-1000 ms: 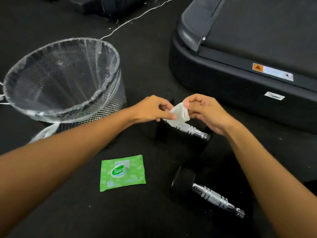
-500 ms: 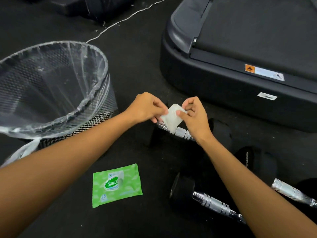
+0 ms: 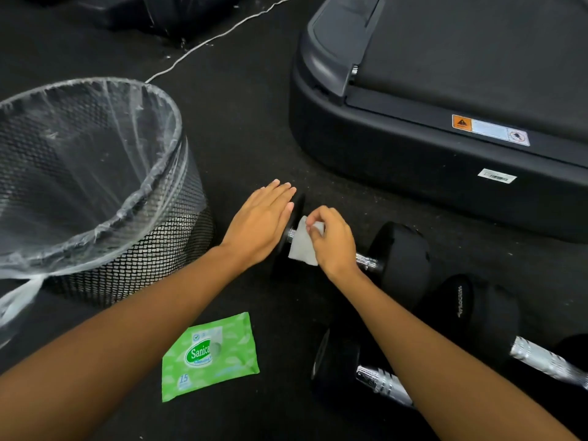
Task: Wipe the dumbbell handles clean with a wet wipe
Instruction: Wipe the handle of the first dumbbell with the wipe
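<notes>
Head view, black floor. Treadmill (image 3: 445, 154), upper right. Mesh bin (image 3: 127, 249) with clear liner, left. Three dumbbells; the far dumbbell (image 3: 401, 253) lies beside the bin. Green wipe pack (image 3: 210, 354), near centre. Left hand (image 3: 261, 224): flat, fingers extended, resting on that dumbbell's left head, holding nothing. Right hand (image 3: 334, 240): curled, pressing the white wet wipe (image 3: 302, 246) against the chrome handle (image 3: 369, 261).

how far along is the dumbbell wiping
Done: a wet wipe is out of the green pack. In hand: the right hand presses it around the far dumbbell's handle while the left hand lies flat on that dumbbell's end weight. Left: the two nearer dumbbells' handles lie untouched, and the lined bin holds no used wipe that I can see.
</notes>
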`<state>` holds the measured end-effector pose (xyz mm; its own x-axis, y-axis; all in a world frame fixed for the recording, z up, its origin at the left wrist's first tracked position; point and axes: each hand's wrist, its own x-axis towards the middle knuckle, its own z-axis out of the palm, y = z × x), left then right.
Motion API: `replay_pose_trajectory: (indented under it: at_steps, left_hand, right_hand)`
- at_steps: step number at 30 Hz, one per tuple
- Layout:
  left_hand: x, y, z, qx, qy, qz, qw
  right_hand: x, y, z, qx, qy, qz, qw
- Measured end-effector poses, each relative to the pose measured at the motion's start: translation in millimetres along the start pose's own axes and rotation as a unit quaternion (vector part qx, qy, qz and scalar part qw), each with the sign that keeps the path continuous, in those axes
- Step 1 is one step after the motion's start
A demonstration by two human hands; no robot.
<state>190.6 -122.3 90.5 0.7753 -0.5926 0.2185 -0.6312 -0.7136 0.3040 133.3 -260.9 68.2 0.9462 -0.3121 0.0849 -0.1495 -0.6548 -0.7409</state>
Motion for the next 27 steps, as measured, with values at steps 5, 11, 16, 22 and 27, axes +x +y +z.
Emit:
replay_pose_trajectory:
  at_steps: [5,11,16,22,27]
  left_hand:
    - [-0.8,0.6,7.2,0.036,0.030,0.012,0.999]
    - [-2.3,1.6,8.3,0.026,0.056,0.007,0.998]
    - [-1.6,2.3,9.3,0.015,0.071,0.002,0.997]
    - [-1.4,0.4,10.0,0.018,0.071,0.011,0.997]
    - [-2.1,-0.5,10.1,0.018,0.075,0.011,0.997]
  right_hand:
    - [-4.6,10.6,6.0,-0.183,0.071,-0.067,0.978]
    - [-28.6,17.1,20.6,-0.279,0.014,-0.162,0.947]
    - [-6.3,10.7,14.3,-0.279,-0.061,-0.098,0.953]
    - [1.5,-0.7,8.9,-0.352,-0.112,-0.101,0.924]
    - [-13.6,6.8,7.2,-0.331,-0.082,-0.168,0.925]
